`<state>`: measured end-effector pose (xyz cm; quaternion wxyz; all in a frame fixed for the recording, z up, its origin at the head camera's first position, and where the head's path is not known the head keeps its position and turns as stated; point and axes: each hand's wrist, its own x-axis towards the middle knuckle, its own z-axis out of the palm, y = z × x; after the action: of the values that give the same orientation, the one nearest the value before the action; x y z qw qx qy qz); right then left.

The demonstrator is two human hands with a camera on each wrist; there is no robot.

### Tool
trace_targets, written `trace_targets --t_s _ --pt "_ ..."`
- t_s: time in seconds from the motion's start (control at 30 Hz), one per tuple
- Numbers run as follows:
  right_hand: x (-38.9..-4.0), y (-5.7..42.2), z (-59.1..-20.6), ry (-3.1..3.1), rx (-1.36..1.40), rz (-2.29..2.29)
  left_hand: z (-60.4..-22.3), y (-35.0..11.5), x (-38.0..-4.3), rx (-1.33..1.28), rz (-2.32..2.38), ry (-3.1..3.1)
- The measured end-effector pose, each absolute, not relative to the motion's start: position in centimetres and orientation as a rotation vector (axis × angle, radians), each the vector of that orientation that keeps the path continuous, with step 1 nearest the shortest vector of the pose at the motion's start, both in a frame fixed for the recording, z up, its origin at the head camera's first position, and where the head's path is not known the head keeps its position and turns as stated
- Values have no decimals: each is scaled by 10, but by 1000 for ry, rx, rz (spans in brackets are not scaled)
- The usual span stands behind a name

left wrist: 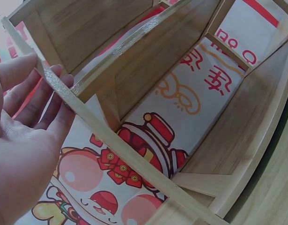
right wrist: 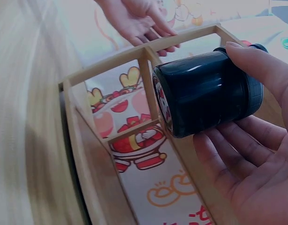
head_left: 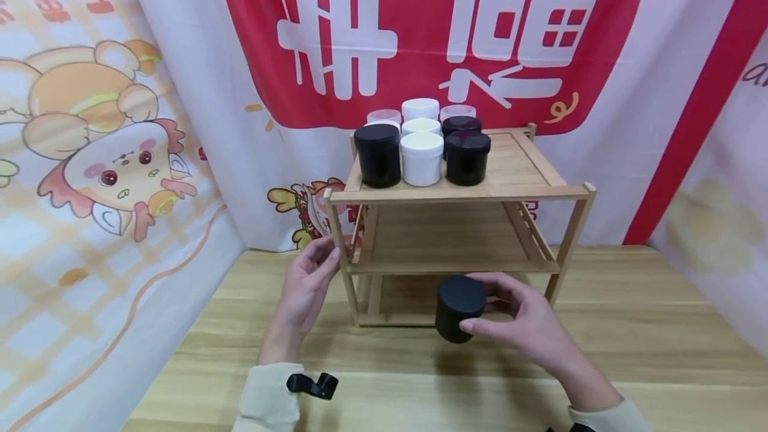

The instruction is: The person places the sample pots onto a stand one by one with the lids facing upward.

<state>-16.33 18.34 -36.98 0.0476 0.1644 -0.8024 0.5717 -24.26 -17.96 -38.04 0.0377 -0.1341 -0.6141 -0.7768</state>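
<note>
My right hand [head_left: 522, 315] grips a black lidded jar [head_left: 457, 312] between thumb and fingers, in front of the lower shelf of a wooden rack [head_left: 456, 265]. From the right wrist view, the jar [right wrist: 204, 93] is glossy and lies tilted sideways across the frame, thumb over its lid end. My left hand [head_left: 306, 282] holds the rack's left front post. Seen from the left wrist, the thumb [left wrist: 17, 70] and fingertips of that hand meet the post [left wrist: 111, 136] from either side.
On the rack's top shelf, black jars [head_left: 378, 159], white jars [head_left: 422, 160] and clear-lidded ones stand grouped toward the left. The middle shelf [head_left: 450, 235] and bottom shelf sit below. Printed cloth [head_left: 180, 85] hangs behind and at the sides of the wooden table [head_left: 630, 325].
</note>
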Motion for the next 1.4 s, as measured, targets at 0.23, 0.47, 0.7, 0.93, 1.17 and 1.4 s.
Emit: trace_targets --t_s 0.23,0.47,0.7,0.93,1.17,1.4 --pt "-163 189 -358 -2434 521 1654 -383 -179 -241 -384 -2376 -1848" --pt "-163 200 -343 -2469 489 1634 -381 -179 -243 -401 -2381 -1823" --pt "-159 212 -307 -2578 484 1593 -382 -174 -242 -398 -2402 -1829" --pt "-157 224 -268 -2645 483 1545 -385 -172 -241 -393 -2411 -1834" --pt "-161 234 -241 -2688 385 1572 -383 -174 -240 -380 -2408 -1837" --pt "-167 249 -228 -2679 356 1547 -380 -173 -242 -370 -2423 -1828"
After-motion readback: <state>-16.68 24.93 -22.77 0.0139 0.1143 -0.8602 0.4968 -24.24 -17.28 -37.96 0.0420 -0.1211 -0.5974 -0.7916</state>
